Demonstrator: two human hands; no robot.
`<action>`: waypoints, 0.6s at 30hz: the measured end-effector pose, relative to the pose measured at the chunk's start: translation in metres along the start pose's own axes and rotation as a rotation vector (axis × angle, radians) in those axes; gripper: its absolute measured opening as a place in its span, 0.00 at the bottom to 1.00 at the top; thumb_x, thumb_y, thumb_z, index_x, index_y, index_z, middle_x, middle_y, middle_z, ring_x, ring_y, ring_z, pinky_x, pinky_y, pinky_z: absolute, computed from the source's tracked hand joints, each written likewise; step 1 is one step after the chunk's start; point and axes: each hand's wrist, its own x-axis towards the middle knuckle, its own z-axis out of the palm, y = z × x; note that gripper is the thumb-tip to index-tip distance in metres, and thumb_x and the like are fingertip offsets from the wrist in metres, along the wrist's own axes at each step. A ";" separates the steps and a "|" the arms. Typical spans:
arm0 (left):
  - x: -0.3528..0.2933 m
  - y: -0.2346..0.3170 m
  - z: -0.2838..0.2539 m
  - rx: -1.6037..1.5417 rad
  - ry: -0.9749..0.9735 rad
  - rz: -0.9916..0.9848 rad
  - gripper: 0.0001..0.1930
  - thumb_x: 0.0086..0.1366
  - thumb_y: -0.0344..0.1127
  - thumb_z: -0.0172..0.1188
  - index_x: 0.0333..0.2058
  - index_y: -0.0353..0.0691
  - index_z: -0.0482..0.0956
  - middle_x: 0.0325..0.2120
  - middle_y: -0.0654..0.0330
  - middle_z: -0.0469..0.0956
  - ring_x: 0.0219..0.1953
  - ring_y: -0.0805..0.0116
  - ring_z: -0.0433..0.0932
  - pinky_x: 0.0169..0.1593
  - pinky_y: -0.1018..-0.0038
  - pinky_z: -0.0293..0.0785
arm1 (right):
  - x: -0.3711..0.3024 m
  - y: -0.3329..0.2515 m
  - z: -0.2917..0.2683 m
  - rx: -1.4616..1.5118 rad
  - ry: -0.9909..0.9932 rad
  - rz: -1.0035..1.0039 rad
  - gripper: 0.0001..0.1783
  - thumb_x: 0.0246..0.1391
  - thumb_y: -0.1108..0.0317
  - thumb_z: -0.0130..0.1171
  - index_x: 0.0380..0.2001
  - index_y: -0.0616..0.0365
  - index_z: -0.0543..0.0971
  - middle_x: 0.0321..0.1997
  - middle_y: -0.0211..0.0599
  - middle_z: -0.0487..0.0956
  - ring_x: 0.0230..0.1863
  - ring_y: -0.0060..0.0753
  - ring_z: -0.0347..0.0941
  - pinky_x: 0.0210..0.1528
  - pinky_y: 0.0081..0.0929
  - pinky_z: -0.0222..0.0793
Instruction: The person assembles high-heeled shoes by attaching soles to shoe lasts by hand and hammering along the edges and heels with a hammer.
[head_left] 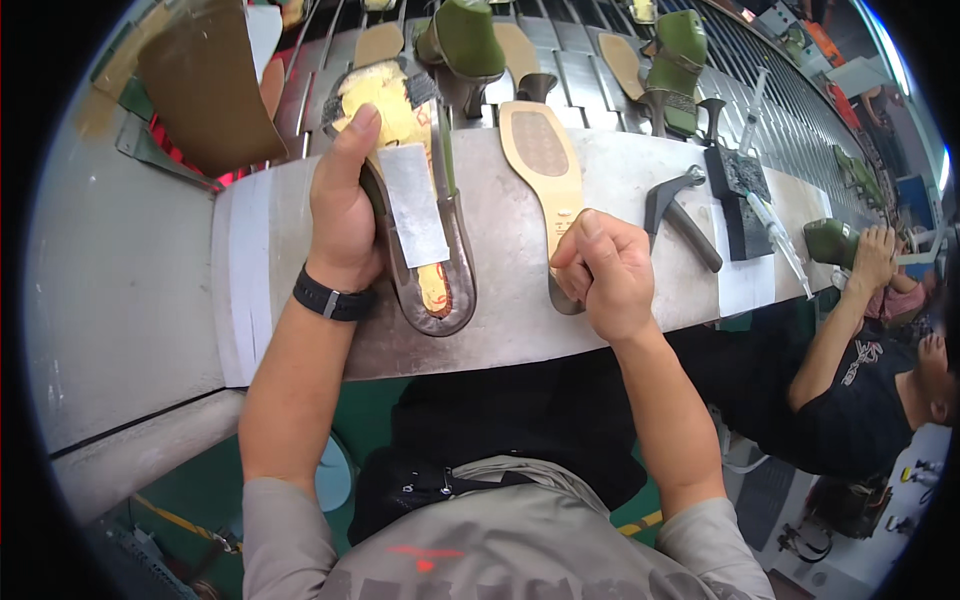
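Note:
My left hand (345, 205) grips an unfinished shoe (460, 285) bottom up, thumb pressed on its yellow underside. Dark edging and a strip of green upper show along its sides. A pale grey strip (415, 205) lies lengthwise on that underside. My right hand (610, 270) is closed, thumb against curled fingers, above the narrow end of a tan insole (543, 150) on the worktop. Whether the fingers hold anything is hidden. Right of that hand lies a hammer (690, 220) with a dark handle.
Beyond the metal worktop (490, 345), a slatted conveyor (570, 100) carries green heeled shoes (462, 42) and insoles. At right stand a black block (738, 190) and syringes (775, 235). A brown sheet (205, 85) hangs at the far left. Another person (860, 385) handles a green shoe at right.

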 end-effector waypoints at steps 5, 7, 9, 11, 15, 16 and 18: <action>-0.007 0.007 0.008 0.001 -0.028 0.006 0.27 0.76 0.57 0.56 0.56 0.36 0.78 0.43 0.55 0.86 0.40 0.69 0.87 0.44 0.72 0.85 | 0.006 -0.013 0.004 -0.053 0.051 0.218 0.25 0.73 0.59 0.59 0.21 0.62 0.76 0.15 0.19 0.64 0.16 0.11 0.53 0.19 0.20 0.47; -0.007 0.007 0.004 -0.032 -0.071 0.001 0.25 0.77 0.54 0.57 0.57 0.36 0.79 0.45 0.58 0.86 0.42 0.71 0.87 0.47 0.73 0.84 | 0.004 -0.012 0.009 -0.105 0.084 0.201 0.21 0.71 0.62 0.60 0.24 0.63 0.76 0.18 0.23 0.68 0.18 0.13 0.58 0.21 0.21 0.52; -0.007 0.006 0.008 -0.058 -0.072 0.029 0.25 0.76 0.51 0.60 0.54 0.31 0.81 0.45 0.55 0.87 0.44 0.69 0.87 0.51 0.71 0.83 | 0.000 -0.008 0.009 -0.204 0.148 0.157 0.13 0.67 0.67 0.64 0.30 0.64 0.78 0.24 0.30 0.75 0.22 0.19 0.67 0.26 0.22 0.63; -0.007 0.006 0.013 -0.068 -0.044 0.037 0.25 0.76 0.52 0.60 0.54 0.31 0.80 0.45 0.55 0.86 0.42 0.69 0.87 0.49 0.71 0.83 | -0.007 -0.002 0.007 -0.525 0.215 -0.104 0.11 0.66 0.68 0.65 0.34 0.66 0.78 0.35 0.40 0.79 0.33 0.28 0.74 0.37 0.28 0.70; -0.008 0.003 -0.007 -0.081 -0.080 0.010 0.25 0.75 0.51 0.62 0.54 0.32 0.81 0.43 0.56 0.87 0.41 0.69 0.87 0.47 0.71 0.84 | -0.050 0.007 -0.003 -0.907 0.238 -0.179 0.11 0.66 0.71 0.65 0.44 0.70 0.79 0.66 0.64 0.76 0.68 0.52 0.74 0.68 0.43 0.68; -0.007 0.000 -0.008 -0.106 -0.059 0.006 0.25 0.75 0.52 0.62 0.54 0.32 0.81 0.42 0.56 0.87 0.41 0.69 0.87 0.47 0.71 0.84 | -0.066 0.006 -0.003 -0.839 0.257 -0.260 0.10 0.68 0.73 0.63 0.46 0.71 0.79 0.73 0.65 0.72 0.72 0.53 0.72 0.71 0.42 0.65; -0.006 0.001 -0.007 -0.061 -0.021 -0.004 0.25 0.77 0.54 0.57 0.57 0.38 0.79 0.44 0.59 0.86 0.41 0.70 0.86 0.47 0.71 0.84 | -0.112 -0.002 -0.001 -0.574 0.389 -0.131 0.05 0.70 0.75 0.59 0.42 0.69 0.78 0.74 0.67 0.69 0.72 0.47 0.70 0.74 0.41 0.62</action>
